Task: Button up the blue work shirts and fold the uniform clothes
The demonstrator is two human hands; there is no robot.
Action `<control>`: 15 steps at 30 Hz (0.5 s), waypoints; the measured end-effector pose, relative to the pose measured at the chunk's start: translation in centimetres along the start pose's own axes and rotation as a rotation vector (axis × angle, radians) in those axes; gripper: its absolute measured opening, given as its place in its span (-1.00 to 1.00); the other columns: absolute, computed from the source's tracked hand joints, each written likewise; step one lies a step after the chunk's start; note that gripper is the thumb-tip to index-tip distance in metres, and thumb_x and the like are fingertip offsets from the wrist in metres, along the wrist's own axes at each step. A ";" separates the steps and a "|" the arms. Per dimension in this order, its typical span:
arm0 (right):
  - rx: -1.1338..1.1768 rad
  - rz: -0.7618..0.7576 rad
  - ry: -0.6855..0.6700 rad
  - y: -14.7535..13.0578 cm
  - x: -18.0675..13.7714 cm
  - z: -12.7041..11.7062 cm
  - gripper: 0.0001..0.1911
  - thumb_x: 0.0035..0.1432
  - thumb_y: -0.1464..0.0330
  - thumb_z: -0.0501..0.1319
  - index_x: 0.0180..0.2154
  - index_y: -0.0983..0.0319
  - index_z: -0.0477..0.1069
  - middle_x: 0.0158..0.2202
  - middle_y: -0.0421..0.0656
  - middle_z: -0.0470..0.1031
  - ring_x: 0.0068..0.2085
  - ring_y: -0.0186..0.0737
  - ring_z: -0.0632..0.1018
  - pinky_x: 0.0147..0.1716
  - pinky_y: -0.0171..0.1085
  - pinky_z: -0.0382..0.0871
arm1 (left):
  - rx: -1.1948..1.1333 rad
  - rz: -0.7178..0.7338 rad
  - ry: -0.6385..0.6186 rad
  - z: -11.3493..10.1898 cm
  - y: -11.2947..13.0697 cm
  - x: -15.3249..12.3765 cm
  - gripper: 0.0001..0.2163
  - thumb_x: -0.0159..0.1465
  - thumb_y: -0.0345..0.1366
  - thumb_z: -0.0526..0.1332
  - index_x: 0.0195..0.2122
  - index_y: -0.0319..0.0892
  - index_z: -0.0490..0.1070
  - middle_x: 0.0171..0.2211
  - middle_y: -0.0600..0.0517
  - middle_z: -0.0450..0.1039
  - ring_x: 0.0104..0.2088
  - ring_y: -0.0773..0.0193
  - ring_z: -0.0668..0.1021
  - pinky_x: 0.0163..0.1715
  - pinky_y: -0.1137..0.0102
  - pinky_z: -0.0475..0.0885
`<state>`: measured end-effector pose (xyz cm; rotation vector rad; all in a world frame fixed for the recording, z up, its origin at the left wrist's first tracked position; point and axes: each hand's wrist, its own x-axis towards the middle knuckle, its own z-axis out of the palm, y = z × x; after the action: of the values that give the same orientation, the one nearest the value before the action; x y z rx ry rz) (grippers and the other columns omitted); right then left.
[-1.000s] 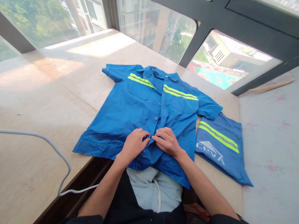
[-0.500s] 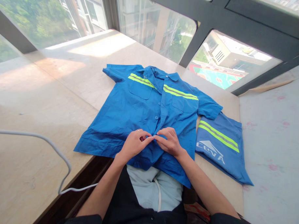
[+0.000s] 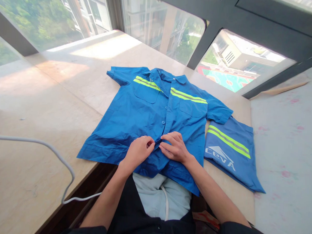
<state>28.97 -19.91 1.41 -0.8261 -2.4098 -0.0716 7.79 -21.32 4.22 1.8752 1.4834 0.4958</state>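
Observation:
A blue short-sleeved work shirt point(image 3: 146, 113) with yellow-green and grey reflective stripes lies spread out, collar toward the window. Its front placket is partly open at the chest, where buttons show. My left hand point(image 3: 141, 149) pinches the placket edge low on the front. Close beside it, my right hand point(image 3: 174, 147) has thumb and fingers on the other side of the same placket, gripping the cloth. Whether a button sits between the fingertips is hidden. The shirt's hem hangs over the near edge toward my lap.
A folded blue garment point(image 3: 227, 152) with a reflective stripe and white lettering lies to the right, partly under the shirt's sleeve. A white cable point(image 3: 54, 152) loops across the left of the pale stone surface point(image 3: 41, 174). Window frames point(image 3: 212, 33) border the back.
My fingertips, which met over the placket, have moved slightly apart. The left hand has shifted a little to the left; the shirt lies as before.

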 end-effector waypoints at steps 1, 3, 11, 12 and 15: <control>-0.011 0.004 0.001 0.0 0.0 0.0 -0.89 0.24 0.34 0.23 -0.35 0.14 0.50 -0.10 -0.11 0.54 -0.08 -0.13 0.46 -0.01 -0.07 0.24 | 0.029 -0.012 0.010 0.1 0.1 -0.1 -0.88 0.29 -0.37 0.16 -0.31 -0.15 0.50 -0.33 0.02 0.55 -0.33 0.26 0.55 -0.29 0.41 0.36; -0.008 0.003 -0.015 0.1 0.1 0.1 -0.88 0.25 0.34 0.23 -0.36 0.15 0.49 -0.13 -0.10 0.54 -0.11 -0.13 0.45 -0.03 -0.07 0.23 | 0.084 -0.021 0.046 0.3 0.2 -0.2 -0.91 0.27 -0.36 0.18 -0.30 -0.16 0.48 -0.32 0.02 0.54 -0.31 0.25 0.55 -0.29 0.40 0.36; 0.079 -0.013 -0.152 0.3 1.0 0.5 -0.77 0.33 0.36 0.14 -0.40 0.19 0.44 -0.36 -0.14 0.52 -0.27 -0.20 0.42 -0.14 -0.16 0.26 | 0.257 -0.059 0.130 1.7 0.8 -0.3 -0.89 0.29 -0.27 0.21 -0.24 -0.13 0.51 -0.27 0.01 0.54 -0.20 0.21 0.56 -0.23 0.40 0.36; 0.072 -0.014 -0.160 0.3 1.1 0.5 -0.78 0.33 0.36 0.12 -0.37 0.20 0.45 -0.37 -0.14 0.51 -0.29 -0.20 0.41 -0.16 -0.17 0.26 | 0.272 -0.073 0.137 1.8 1.0 -0.4 -0.88 0.29 -0.27 0.20 -0.26 -0.12 0.52 -0.27 0.01 0.54 -0.20 0.21 0.56 -0.24 0.40 0.36; 0.029 -0.023 -0.179 0.4 1.6 0.4 -0.80 0.36 0.35 0.10 -0.18 0.24 0.48 -0.40 -0.13 0.49 -0.31 -0.19 0.40 -0.23 -0.18 0.24 | 0.315 -0.114 0.158 2.0 1.3 -0.5 -0.85 0.30 -0.26 0.19 -0.33 -0.11 0.53 -0.31 0.01 0.55 -0.22 0.19 0.56 -0.28 0.39 0.34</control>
<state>27.94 -18.59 1.88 -0.8228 -2.5815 0.0299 9.87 -22.46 3.79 2.0108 1.8514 0.3797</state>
